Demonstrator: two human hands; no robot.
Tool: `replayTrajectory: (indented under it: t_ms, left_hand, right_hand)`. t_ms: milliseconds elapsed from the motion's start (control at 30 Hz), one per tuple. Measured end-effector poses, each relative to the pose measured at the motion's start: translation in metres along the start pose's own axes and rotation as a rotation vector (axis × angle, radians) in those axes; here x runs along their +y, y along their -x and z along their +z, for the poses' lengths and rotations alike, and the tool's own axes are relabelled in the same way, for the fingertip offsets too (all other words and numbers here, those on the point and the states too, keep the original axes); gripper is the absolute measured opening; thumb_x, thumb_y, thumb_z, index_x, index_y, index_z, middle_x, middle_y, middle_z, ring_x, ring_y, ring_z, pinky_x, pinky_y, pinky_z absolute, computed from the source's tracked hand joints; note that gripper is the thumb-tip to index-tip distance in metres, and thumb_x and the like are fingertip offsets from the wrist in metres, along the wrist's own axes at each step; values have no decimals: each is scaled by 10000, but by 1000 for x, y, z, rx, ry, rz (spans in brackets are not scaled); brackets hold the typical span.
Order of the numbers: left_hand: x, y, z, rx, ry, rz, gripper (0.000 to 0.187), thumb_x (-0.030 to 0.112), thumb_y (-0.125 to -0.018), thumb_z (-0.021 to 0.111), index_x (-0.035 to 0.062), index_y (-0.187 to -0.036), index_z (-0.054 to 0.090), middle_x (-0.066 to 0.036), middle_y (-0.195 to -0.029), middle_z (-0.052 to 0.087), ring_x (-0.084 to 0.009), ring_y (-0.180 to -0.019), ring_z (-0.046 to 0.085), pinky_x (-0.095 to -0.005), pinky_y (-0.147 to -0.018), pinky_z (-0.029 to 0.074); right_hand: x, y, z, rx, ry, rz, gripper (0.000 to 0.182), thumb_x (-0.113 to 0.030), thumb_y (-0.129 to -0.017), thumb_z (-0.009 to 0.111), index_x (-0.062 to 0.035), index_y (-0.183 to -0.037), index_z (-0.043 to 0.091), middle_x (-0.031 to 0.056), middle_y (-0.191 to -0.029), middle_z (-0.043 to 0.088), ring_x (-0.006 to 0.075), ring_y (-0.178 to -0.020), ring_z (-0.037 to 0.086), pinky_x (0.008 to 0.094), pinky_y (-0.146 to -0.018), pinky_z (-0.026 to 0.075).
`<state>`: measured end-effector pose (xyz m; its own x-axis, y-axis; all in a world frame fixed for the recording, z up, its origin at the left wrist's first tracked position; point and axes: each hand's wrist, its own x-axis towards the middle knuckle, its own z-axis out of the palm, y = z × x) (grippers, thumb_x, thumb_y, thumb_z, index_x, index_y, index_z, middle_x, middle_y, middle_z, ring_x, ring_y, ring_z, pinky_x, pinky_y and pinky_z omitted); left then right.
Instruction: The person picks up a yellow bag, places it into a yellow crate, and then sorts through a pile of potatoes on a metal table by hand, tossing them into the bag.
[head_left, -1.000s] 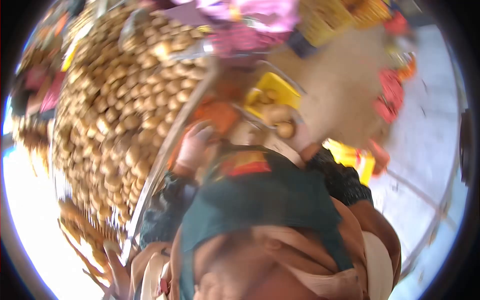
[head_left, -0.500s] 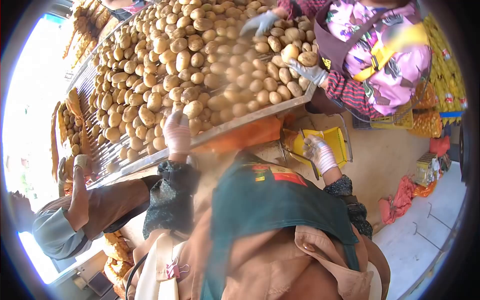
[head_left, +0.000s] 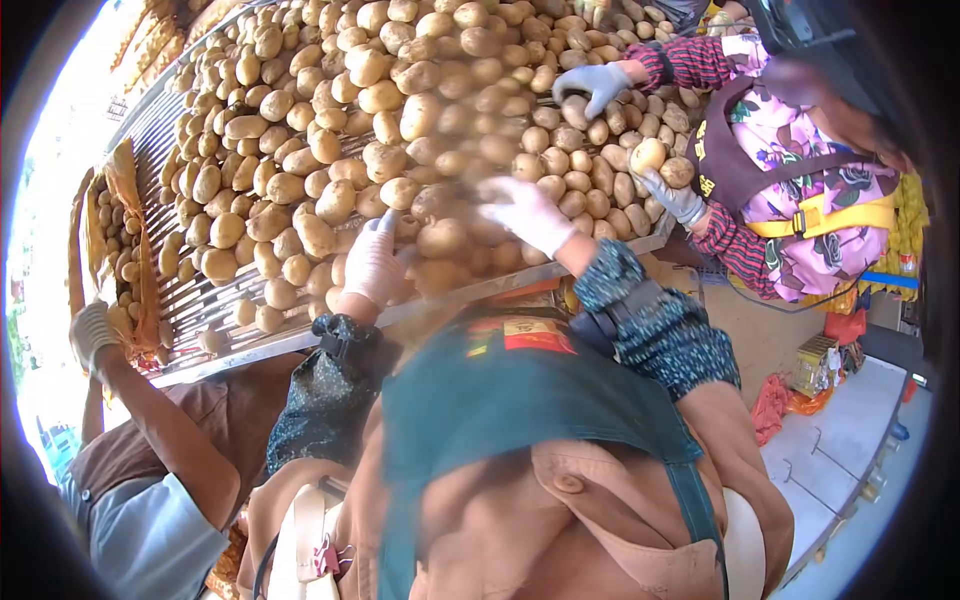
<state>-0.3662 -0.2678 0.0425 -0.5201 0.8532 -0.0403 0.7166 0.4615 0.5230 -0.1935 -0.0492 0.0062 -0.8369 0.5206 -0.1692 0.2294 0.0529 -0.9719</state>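
A thick layer of potatoes [head_left: 325, 146] covers a slatted metal table [head_left: 205, 290] in front of me. My left hand [head_left: 374, 266], in a pale glove, rests at the near side of the potatoes, its fingertips by a potato; whether it grips one cannot be made out. My right hand [head_left: 532, 212], also gloved, reaches over the potatoes with its fingers apart and nothing in it. A hazy smear blurs the potatoes between my two hands.
At the right, a co-worker in a floral top [head_left: 800, 190] has two gloved hands among the potatoes. Another person's gloved hand [head_left: 95, 335] holds a mesh sack [head_left: 146, 240] at the left. A white surface [head_left: 835, 440] lies at the lower right.
My right hand has moved up and left from beside the yellow stool to above the potatoes. My left hand stays near the table's edge. The co-worker's two hands have shifted rightward in view.
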Motion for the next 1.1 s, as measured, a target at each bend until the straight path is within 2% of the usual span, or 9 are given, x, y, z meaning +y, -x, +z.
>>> replayTrajectory:
  t_ms: [167,267,400,467,500,633,933,1033,1100]
  left_hand:
    - [-3,-3,-5,4,89,0,612,184,-775,803,26,-1317,567,-202,-1182,639,-376,-1064,634,-422,-915,531]
    - [-12,-2,0,46,131,26,618,176,-765,809,20,-1313,571,-205,-1184,640,-369,-1055,639,-415,-901,538]
    - [-13,-3,7,62,303,-43,573,148,-747,808,65,-1278,607,-172,-1116,663,-345,-982,647,-407,-874,538]
    - [-18,-7,10,38,397,-85,595,155,-744,815,63,-1294,607,-172,-1113,666,-317,-956,656,-388,-862,543]
    - [-20,-7,9,1,426,-98,604,117,-785,796,37,-1341,576,-136,-1110,671,-228,-939,656,-345,-844,549]
    - [1,-19,-13,-70,964,-234,594,36,-845,760,-9,-1387,522,-29,-1099,642,-86,-950,591,-253,-849,515]
    - [67,-48,-26,-168,1109,-23,628,-9,-863,733,-15,-1436,478,-57,-1239,605,-125,-1085,596,-251,-901,528]
    - [101,-46,-33,-328,1171,-95,644,2,-881,709,-45,-1461,435,-80,-1298,597,-154,-1129,587,-275,-933,517]
    - [120,-43,-25,-398,1196,-79,637,11,-885,701,-46,-1461,435,-81,-1287,605,-159,-1116,594,-283,-929,516]
  right_hand:
    - [-37,-65,37,-324,630,87,687,-362,-757,841,-16,-1305,616,218,-1262,662,333,-1159,648,391,-993,512]
    - [-27,-76,35,-329,585,11,563,-392,-791,805,-44,-1208,658,163,-1153,705,298,-1048,673,389,-915,526]
    - [-38,-57,39,-179,558,-3,547,-353,-790,809,-27,-1196,642,188,-1107,693,313,-1049,662,408,-908,530]
    - [-32,-53,42,-119,496,-51,626,-223,-721,873,-34,-1249,595,180,-1194,654,314,-1057,658,406,-915,536]
    - [-27,-50,43,-61,468,-112,648,-186,-705,883,-38,-1260,584,169,-1220,644,311,-1056,658,398,-922,539]
    - [-10,-38,37,73,58,-301,722,-74,-692,874,-46,-1326,529,167,-1303,590,322,-1185,597,411,-1017,505]
    - [-58,39,-13,378,163,-457,832,-13,-671,874,-69,-1407,490,151,-1339,566,319,-1249,557,394,-1061,475]
    - [-70,83,-27,433,-29,-409,734,68,-797,785,-62,-1433,440,126,-1368,555,226,-1198,608,368,-1007,531]
    - [-68,115,-39,496,-102,-370,728,53,-795,792,-53,-1427,446,124,-1362,556,233,-1232,584,375,-1010,530]
